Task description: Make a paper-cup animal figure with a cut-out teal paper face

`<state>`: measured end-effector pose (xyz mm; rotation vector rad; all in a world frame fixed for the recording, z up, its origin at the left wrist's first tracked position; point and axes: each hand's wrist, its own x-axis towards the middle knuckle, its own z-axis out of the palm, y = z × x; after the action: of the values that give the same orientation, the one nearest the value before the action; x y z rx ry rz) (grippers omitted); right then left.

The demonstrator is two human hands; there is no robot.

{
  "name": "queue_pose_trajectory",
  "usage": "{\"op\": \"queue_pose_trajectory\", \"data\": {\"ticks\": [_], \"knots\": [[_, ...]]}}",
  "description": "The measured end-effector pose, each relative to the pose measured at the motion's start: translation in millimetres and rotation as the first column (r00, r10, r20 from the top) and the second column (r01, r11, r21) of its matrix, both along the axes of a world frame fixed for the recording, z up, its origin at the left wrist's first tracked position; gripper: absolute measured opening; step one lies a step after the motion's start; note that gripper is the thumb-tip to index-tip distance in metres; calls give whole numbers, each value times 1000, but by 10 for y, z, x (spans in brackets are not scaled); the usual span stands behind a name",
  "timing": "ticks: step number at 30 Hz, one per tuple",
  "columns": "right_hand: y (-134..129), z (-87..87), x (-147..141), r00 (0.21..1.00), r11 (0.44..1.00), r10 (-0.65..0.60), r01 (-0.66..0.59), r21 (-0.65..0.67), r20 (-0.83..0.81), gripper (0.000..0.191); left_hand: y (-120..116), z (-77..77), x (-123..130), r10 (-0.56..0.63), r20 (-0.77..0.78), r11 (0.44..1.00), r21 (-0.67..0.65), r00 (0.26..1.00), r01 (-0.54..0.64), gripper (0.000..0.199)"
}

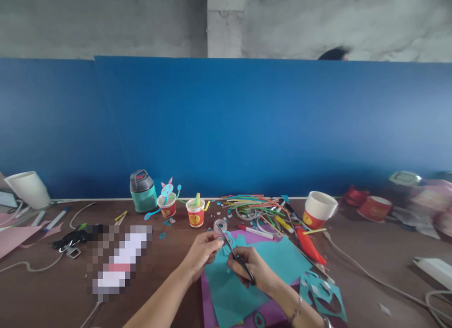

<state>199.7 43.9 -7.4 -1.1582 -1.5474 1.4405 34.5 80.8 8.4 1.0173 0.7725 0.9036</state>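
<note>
Firstly, at far left, saw a white cup [28, 189] tilted before the blue panel [219, 130], with pink paper [14, 236] nearer. Next passed a pixelated white object [120, 262], unreadable, then a teal jar [144, 196] with a grey lid. Found beside it a small paper cup [168, 209] bearing a cat-like cutout [167, 191], then a second paper cup [196, 218] with yellow-green straw pieces. Bunched the left hand [203, 252] near the scissor tips; could not tell whether gripping anything. Noticed a tape roll [221, 226] just beyond. Gripped black-handled scissors [240, 262] in the right hand [257, 269], fingers curled around the handles, blades pointing up-left beside blue ringed cutouts [230, 243]. Had a teal sheet [282, 257] beneath, over purple paper [209, 295]. Farther right, spotted heaped coloured stems [252, 203], a larger red-and-white cup [319, 208], a holed teal offcut [341, 307] and, lastly, a white box [436, 271].
</note>
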Motion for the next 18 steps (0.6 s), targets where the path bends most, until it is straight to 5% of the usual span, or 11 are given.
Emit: {"op": "queue_pose_trajectory", "data": {"ticks": [18], "knots": [[8,-44,10,1000,999,12,-13,-35,-26,35,16,-31,8,24,-10,1000,-17,1000,-24,32]]}}
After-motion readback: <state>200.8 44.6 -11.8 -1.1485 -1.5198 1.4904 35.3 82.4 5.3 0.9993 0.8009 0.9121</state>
